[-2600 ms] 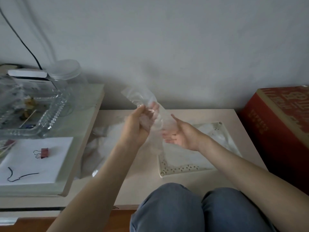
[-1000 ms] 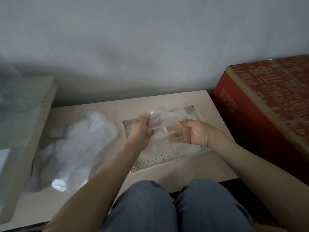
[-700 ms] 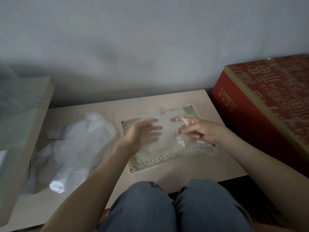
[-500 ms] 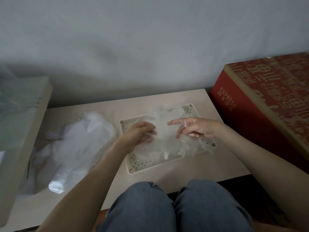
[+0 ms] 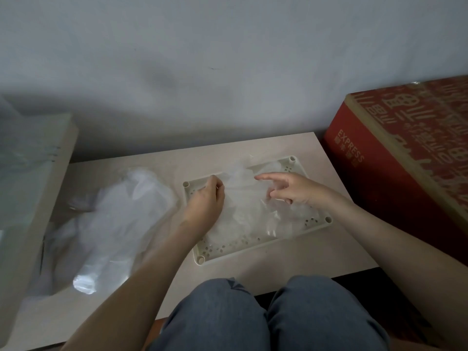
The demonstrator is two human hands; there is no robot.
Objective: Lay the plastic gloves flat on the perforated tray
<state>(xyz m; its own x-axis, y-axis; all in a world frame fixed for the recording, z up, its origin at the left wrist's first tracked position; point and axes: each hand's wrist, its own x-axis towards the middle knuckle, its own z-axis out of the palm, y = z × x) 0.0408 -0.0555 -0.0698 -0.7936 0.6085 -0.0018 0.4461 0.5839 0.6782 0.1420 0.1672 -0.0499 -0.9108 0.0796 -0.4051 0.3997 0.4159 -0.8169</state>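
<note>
A cream perforated tray (image 5: 255, 251) lies on the low beige table. Thin clear plastic gloves (image 5: 247, 214) are spread over it, crinkled, and cover most of its holes. My left hand (image 5: 205, 201) sits on the tray's left part with its fingers curled in, pinching the glove's far left edge. My right hand (image 5: 291, 190) hovers over the glove's right part. Its index finger points left, and the other fingers are bent loosely and touch the plastic. The glove's outline is hard to make out.
A heap of clear plastic (image 5: 114, 219) lies on the table (image 5: 316, 254) left of the tray. A red cardboard box (image 5: 405, 160) stands close on the right. A raised pale shelf (image 5: 38, 198) borders the left. A wall rises behind, and my knees (image 5: 253, 315) are at the table's front edge.
The glove came down from mid-air onto the tray. My hands moved apart across it, the left to its far left edge, and the right let go of its pinch.
</note>
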